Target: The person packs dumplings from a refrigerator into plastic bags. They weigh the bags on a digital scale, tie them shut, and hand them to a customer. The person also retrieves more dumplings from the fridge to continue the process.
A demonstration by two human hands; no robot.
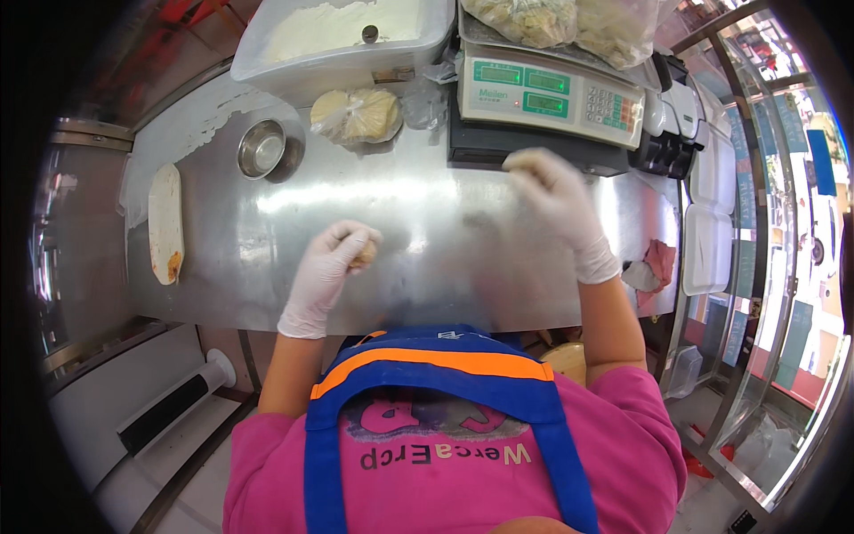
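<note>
My left hand [337, 257], in a white glove, is closed around a small tan lump [363, 253] that shows past the thumb, above the steel worktop [427, 287]. What the lump is made of I cannot make out. My right hand [557, 200], gloved too, is blurred. Its fingers are bent together near the front of the black box [537, 147] under the scale [547, 93]. Whether anything is between those fingertips cannot be told. A clear plastic bag of yellowish food [357, 115] lies beyond the left hand, beside an empty-looking steel bowl [262, 149].
A plastic tub [347, 63] of white powder stands at the back. Bagged food [527, 20] rests on the scale. At left lies a stained white oblong piece [165, 223]; at right, a pink cloth [657, 270] and foam boxes [707, 247] by the glass.
</note>
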